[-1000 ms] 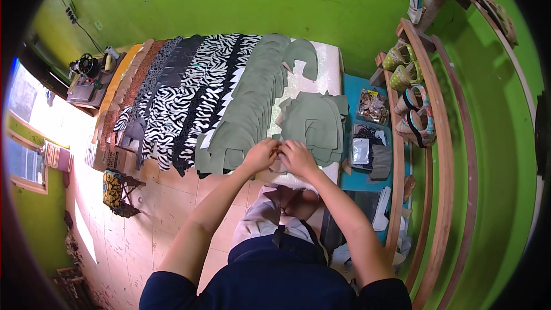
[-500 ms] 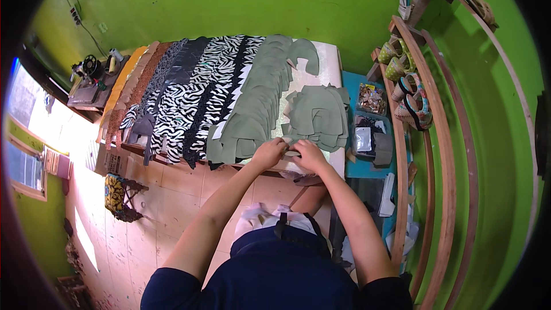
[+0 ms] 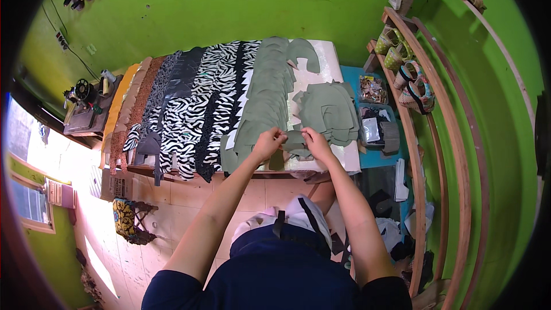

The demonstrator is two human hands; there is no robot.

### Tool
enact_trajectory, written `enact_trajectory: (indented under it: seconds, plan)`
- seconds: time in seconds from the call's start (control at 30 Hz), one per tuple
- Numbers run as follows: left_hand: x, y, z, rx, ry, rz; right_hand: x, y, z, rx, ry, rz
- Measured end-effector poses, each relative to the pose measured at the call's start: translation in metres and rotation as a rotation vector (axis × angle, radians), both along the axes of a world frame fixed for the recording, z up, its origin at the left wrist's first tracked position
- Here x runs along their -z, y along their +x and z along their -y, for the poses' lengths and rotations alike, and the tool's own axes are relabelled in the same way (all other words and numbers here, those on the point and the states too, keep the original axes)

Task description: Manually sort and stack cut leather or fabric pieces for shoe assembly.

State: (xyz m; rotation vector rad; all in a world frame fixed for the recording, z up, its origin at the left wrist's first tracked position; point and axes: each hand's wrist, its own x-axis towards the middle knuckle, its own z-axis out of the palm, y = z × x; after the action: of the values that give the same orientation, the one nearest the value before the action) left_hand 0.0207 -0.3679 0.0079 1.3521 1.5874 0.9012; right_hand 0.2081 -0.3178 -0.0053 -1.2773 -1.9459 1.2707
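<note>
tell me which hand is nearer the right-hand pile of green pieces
Right. The right hand is just in front of the green pile; the left hand is farther left, by the long green row.

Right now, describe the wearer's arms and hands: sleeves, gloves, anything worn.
The left sleeve and right sleeve are short and dark navy. Both forearms are bare, with no watch or cable visible. The left hand and right hand are gloveless; rings on the fingers would be too small to tell.
</note>
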Motion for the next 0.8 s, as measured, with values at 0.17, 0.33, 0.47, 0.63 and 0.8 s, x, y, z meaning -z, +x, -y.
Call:
enact_trajectory:
  seconds: [0.17,0.33,0.47,0.63,0.8]
  plan:
    - [0.018,-0.010,-0.019,-0.020,-0.026,0.112,0.013,-0.009,-0.017,0.038,0.007,-0.102]
    - [0.022,-0.016,-0.072,-0.133,0.020,0.248,0.011,-0.020,-0.073,0.012,-0.205,-0.339]
    - [0.014,-0.025,-0.120,-0.146,0.037,0.391,0.003,-0.020,-0.132,0.026,-0.237,-0.316]
    - [0.006,-0.032,-0.184,-0.123,0.050,0.264,0.000,-0.028,-0.209,0.042,-0.125,-0.258]
    - [-0.003,-0.027,-0.245,-0.180,0.039,-0.156,0.007,-0.036,-0.274,0.114,0.193,-0.054]
